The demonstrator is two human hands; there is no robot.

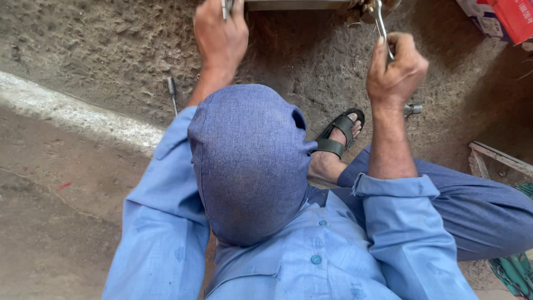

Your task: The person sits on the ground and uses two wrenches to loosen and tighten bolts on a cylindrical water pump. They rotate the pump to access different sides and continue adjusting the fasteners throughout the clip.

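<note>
Metal bar (294, 4) cut off at top; left hand (220, 34) grips it, right hand (395, 68) clenches wrench (382, 25).

Rough brown-grey dirt floor (111, 50), pale worn stripe (72, 114) crossing at left. Red cardboard box (513, 16) in top right corner. Wooden frame piece (497, 158) at right edge. Soft daylight.

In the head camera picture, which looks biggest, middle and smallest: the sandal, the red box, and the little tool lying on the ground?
1. Sandal, the biggest.
2. Red box, though the picture's edge cuts it off, so its full size is unsure.
3. Little tool on the ground, the smallest.
</note>
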